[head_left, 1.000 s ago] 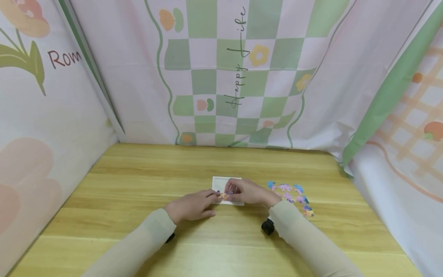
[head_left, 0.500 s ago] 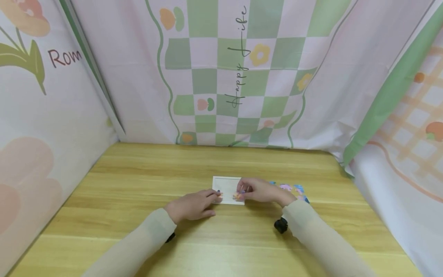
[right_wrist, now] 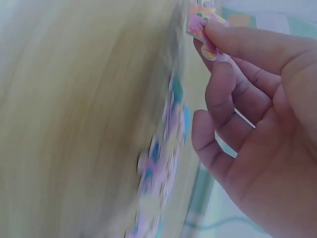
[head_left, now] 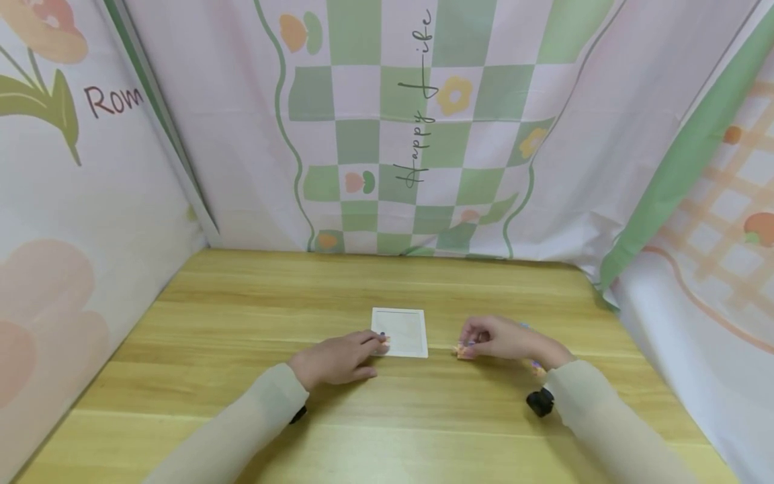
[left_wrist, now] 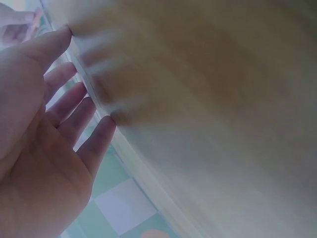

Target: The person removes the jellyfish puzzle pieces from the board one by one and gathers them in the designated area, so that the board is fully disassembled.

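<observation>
A small colourful jigsaw puzzle piece is pinched between the thumb and fingers of my right hand, a little to the right of the white puzzle frame. My left hand rests with extended fingers at the frame's lower left corner. Its fingertips touch another puzzle piece there and partly cover it. In the left wrist view, the fingers of that hand are spread and lightly bent against the tabletop.
Several loose puzzle pieces lie on the wooden table under and beyond my right hand, mostly hidden by it in the head view. Patterned curtains stand along the back and both sides.
My right hand has lifted a puzzle piece away from the frame and carried it right, towards the loose pieces. My left hand has stayed at the corner.
</observation>
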{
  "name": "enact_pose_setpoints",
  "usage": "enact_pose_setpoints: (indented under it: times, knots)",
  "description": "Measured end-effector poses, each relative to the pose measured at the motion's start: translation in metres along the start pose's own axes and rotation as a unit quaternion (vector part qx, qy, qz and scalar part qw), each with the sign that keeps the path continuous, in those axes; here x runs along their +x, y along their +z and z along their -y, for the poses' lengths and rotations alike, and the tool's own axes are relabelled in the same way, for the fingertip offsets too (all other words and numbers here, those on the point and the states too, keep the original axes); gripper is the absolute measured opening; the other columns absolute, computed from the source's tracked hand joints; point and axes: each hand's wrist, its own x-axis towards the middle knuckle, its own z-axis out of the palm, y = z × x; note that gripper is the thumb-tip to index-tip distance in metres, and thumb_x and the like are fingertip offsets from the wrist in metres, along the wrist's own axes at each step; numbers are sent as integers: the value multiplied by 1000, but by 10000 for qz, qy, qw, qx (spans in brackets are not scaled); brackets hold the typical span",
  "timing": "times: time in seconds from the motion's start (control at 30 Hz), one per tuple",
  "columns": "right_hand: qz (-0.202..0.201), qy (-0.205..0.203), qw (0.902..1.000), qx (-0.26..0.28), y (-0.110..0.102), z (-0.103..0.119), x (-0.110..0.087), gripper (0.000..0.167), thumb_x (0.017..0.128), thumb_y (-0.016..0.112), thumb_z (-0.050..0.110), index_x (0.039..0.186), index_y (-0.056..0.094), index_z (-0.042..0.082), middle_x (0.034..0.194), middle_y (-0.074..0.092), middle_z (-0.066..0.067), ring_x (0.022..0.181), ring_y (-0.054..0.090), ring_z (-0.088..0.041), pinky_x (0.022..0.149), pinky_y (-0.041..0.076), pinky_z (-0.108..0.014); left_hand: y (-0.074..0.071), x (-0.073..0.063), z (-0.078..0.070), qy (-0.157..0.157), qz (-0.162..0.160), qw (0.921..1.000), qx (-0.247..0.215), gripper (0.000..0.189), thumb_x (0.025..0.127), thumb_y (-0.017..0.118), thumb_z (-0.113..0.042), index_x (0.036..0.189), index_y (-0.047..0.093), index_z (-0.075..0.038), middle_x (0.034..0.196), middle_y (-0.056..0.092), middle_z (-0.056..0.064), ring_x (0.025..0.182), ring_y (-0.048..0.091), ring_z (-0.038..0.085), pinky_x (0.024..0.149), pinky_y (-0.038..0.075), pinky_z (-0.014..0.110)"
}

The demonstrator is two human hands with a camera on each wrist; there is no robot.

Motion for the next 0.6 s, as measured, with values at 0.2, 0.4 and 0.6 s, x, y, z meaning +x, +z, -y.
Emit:
enact_pose_setpoints:
  times: [0.2, 0.4, 0.6]
  knots:
    - [125, 69, 9999, 44, -11, -14, -25, 14, 95, 71, 18, 104, 65, 10, 91, 66, 0, 82, 61, -15, 74, 53, -27, 0, -1, 0, 26, -7, 10000, -15, 46, 103, 59, -29, 141, 52, -5, 149, 46, 12, 138, 44, 27, 113, 37, 36]
    - [198, 365, 9990, 191, -19, -24, -45, 16, 96, 70, 18, 105, 62, 8, 85, 66, -3, 72, 59, -14, 60, 50, -26, 1, 0, 0, -38, 17, 10000, -29, 46, 103, 59, -29, 142, 51, -6, 150, 45, 11, 138, 43, 27, 112, 38, 37]
    - [314, 565, 9965, 523, -22, -30, -57, 15, 96, 68, 13, 106, 60, 5, 87, 66, -7, 70, 59, -17, 55, 52, -29, 1, 0, 0, -53, 30, 10000, -24, 46, 103, 59, -30, 142, 52, -7, 150, 45, 11, 138, 43, 27, 113, 38, 37]
